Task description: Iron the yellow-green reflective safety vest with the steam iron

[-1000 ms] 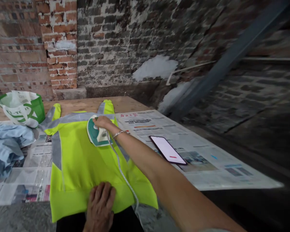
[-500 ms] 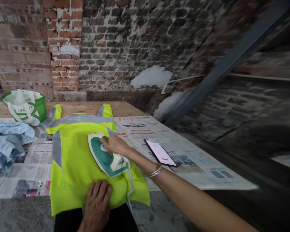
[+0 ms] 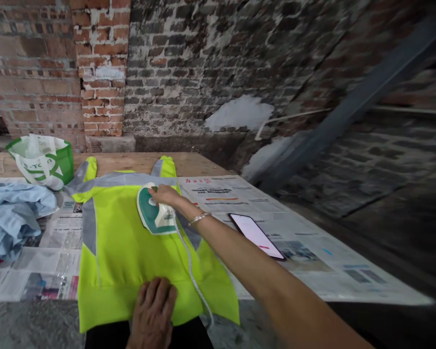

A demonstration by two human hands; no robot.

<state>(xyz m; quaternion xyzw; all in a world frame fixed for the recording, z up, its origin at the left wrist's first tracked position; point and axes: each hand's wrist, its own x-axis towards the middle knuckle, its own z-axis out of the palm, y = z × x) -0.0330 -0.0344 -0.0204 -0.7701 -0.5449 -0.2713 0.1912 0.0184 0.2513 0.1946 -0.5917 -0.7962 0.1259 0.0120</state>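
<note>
A yellow high-visibility sweatshirt (image 3: 123, 247) with grey reflective bands is spread over newspaper on the table, its hem hanging past the front edge. My right hand (image 3: 167, 196) is closed around the handle of a green and white iron (image 3: 148, 213), which stands on the upper right part of the garment. From the iron's rear a pale cord (image 3: 190, 264) runs down across the fabric and over the hem. My left hand (image 3: 154, 310) lies on the hem near the front edge, fingers laid on the cloth; its thumb is hidden.
A phone (image 3: 256, 235) with a lit screen lies right of my forearm on the newspaper (image 3: 319, 247). On the left are crumpled light blue cloth (image 3: 14, 215) and a green and white bag (image 3: 45, 162). A brick wall (image 3: 174, 68) and a slanted beam (image 3: 334, 116) rise behind.
My right hand has pushed the iron away from me, up the garment towards the shoulder bands, and the cord has straightened. My left hand still rests on the hem. The view has shifted slightly.
</note>
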